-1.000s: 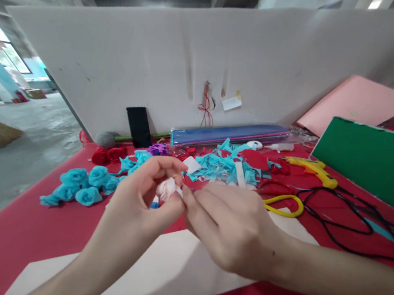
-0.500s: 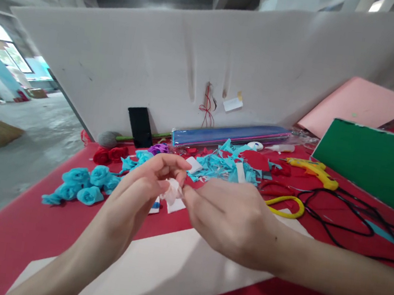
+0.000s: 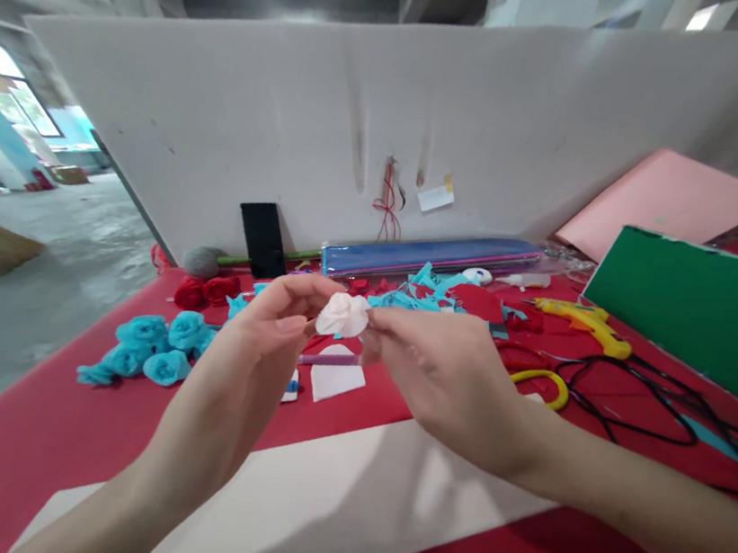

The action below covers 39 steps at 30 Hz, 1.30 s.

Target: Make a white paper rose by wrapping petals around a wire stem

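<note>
A small white paper rose (image 3: pixel 343 314) is held up above the red table (image 3: pixel 14 438) between both hands. My left hand (image 3: pixel 249 360) pinches it from the left with thumb and forefinger. My right hand (image 3: pixel 444 373) pinches it from the right, fingers curled. Below the rose lie a white paper piece (image 3: pixel 336 381) and a purple stick (image 3: pixel 327 360) on the table. A group of blue paper roses (image 3: pixel 152 348) sits to the left, and two red paper roses (image 3: pixel 204 289) lie behind them.
A white board (image 3: pixel 340 499) lies under my forearms. Blue paper scraps (image 3: pixel 421 292), yellow-handled scissors (image 3: pixel 541 385), a yellow glue gun (image 3: pixel 584 321) with black cable (image 3: pixel 656 414), a green board (image 3: pixel 704 312), a pink sheet (image 3: pixel 664 202), a black phone (image 3: pixel 263 238) and a white partition (image 3: pixel 362 121) surround the work spot.
Both hands have lifted the white paper rose higher and farther from me. The white paper piece and purple stick on the table are now uncovered.
</note>
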### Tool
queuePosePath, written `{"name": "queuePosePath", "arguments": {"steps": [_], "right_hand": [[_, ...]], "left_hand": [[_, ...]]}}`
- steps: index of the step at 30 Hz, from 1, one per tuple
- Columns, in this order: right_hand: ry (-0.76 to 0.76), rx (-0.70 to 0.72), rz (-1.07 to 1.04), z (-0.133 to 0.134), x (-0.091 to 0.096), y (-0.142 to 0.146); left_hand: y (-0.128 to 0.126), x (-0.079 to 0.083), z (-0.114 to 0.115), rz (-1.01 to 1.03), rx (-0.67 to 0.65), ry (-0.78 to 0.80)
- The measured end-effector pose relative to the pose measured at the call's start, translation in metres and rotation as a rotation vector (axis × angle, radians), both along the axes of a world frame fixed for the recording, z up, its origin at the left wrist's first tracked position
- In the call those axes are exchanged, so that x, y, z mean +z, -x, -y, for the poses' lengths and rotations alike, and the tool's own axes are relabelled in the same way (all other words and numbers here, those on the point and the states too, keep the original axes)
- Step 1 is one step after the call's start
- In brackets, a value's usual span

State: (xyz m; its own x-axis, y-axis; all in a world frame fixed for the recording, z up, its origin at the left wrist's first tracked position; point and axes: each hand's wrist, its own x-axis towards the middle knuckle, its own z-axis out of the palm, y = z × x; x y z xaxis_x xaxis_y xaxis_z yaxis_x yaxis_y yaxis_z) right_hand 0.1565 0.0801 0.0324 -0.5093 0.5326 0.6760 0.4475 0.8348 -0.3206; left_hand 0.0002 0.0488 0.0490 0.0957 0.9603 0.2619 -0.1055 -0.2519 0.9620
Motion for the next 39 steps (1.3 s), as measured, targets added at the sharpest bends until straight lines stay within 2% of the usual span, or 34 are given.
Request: {"name": "queuePosePath", "arguments": {"steps": [3, 9, 14, 19, 24, 27, 30, 33, 39], "right_hand": [[0.142, 0.041, -0.076, -0.003, 0.003, 0.000], [0.362, 0.241, -0.187, -0.003, 0.007, 0.001], [0.589, 0.372, -0.222, -0.002, 0.007, 0.002], [0.807, 0.540, -0.378, -0.003, 0.007, 0.004], [0.815, 0.580, -0.609, -0.005, 0.002, 0.004], [0.866, 0.621, -0.651, -0.007, -0.001, 0.004], [0.959, 0.705, -0.703, -0.007, -0.004, 0.006], [1.021, 0.731, -0.723, -0.005, -0.004, 0.009], [1.099, 0.740, -0.737, -0.003, -0.002, 0.010]], "left_hand": [[-0.001, 0.000, 0.000, -0.009, 0.020, -0.021], [0.006, -0.006, 0.002, -0.087, 0.034, -0.099], [0.008, -0.008, 0.003, -0.144, 0.119, -0.167], [0.001, -0.011, 0.001, -0.105, 0.199, -0.208], [-0.004, -0.015, 0.002, -0.194, 0.219, -0.139], [-0.005, -0.016, 0.004, -0.296, 0.225, -0.138], [-0.005, -0.019, 0.006, -0.200, 0.150, -0.113], [-0.005, -0.024, 0.006, -0.066, 0.060, -0.038], [-0.005, -0.026, 0.004, 0.002, 0.042, -0.007]]}}
